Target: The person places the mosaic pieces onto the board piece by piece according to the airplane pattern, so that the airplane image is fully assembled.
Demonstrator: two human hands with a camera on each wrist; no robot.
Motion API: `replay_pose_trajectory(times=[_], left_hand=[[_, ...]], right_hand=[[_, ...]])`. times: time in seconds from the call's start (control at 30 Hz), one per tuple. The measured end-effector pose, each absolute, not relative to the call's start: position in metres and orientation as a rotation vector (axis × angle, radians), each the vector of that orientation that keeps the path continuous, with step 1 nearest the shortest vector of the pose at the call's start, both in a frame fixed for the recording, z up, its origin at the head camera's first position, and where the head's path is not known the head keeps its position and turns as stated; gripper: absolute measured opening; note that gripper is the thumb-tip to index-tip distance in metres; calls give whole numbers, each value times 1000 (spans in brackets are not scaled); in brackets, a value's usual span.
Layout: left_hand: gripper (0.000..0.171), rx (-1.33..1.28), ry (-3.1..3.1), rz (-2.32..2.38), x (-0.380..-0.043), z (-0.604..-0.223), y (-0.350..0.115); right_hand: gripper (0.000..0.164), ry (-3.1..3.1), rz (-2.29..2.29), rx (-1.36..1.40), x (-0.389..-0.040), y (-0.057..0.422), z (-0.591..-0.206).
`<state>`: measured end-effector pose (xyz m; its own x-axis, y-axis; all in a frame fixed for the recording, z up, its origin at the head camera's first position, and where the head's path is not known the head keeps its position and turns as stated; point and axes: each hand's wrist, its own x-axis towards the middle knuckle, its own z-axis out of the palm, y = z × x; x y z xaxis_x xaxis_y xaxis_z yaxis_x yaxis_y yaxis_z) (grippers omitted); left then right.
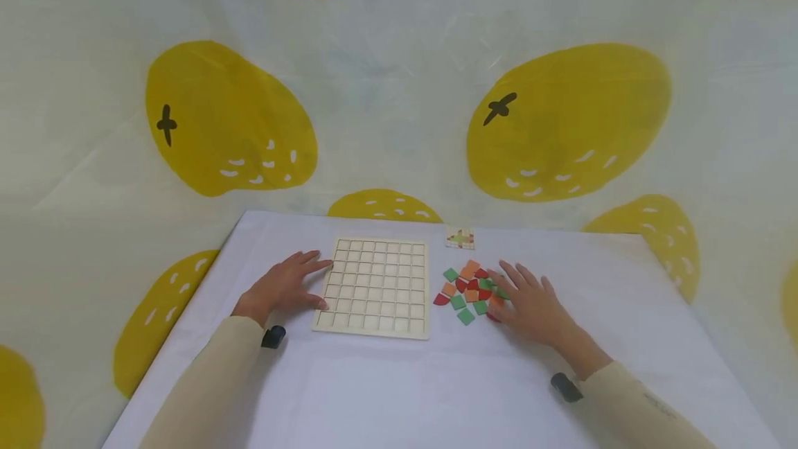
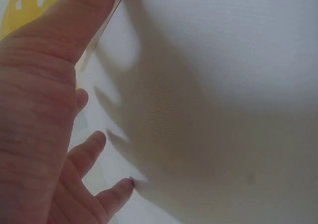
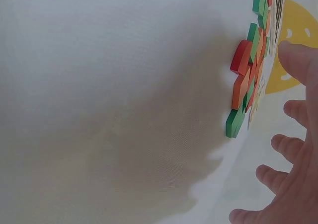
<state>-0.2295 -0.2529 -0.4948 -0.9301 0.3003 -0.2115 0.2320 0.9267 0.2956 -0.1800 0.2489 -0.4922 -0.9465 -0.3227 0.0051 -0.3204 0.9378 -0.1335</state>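
A pale wooden board (image 1: 377,330) with a grid of square recesses lies flat on the white table. At its left edge is my left hand (image 1: 283,288), thumb and fingers spread, fingertips at the rim; in the left wrist view, the left hand (image 2: 39,129) holds nothing. Right of the board lies a loose cluster of small tiles: green squares (image 1: 465,316), orange squares (image 1: 449,289) and red quarter-rounds (image 1: 441,300). My right hand (image 1: 533,307) is over the cluster's right side with fingers spread, hiding some tiles. In the right wrist view, the right hand (image 3: 298,154) appears apart from the tiles (image 3: 241,90).
A small patterned card (image 1: 460,238) lies beyond the tiles near the table's far edge. The table has a white cloth (image 1: 374,393). Behind it hangs a pale curtain (image 1: 393,89) printed with large yellow fruit. A dark band piece (image 1: 566,388) shows at the right wrist.
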Motion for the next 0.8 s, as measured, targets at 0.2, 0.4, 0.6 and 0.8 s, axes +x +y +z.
replay_pose_trajectory(times=[0.2, 0.4, 0.6, 0.8], left_hand=[[93, 333, 2807, 342, -232, -491, -249], [90, 291, 2792, 317, -235, -491, -244], [90, 302, 2795, 273, -239, -491, -238], [91, 361, 2836, 238, -243, -493, -242]], right_hand=[[77, 3062, -235, -538, -182, 247, -494], [76, 3032, -258, -539, -184, 247, -496], [76, 3010, -287, -555, -186, 247, -497], [75, 3012, -341, -582, -193, 241, -495]])
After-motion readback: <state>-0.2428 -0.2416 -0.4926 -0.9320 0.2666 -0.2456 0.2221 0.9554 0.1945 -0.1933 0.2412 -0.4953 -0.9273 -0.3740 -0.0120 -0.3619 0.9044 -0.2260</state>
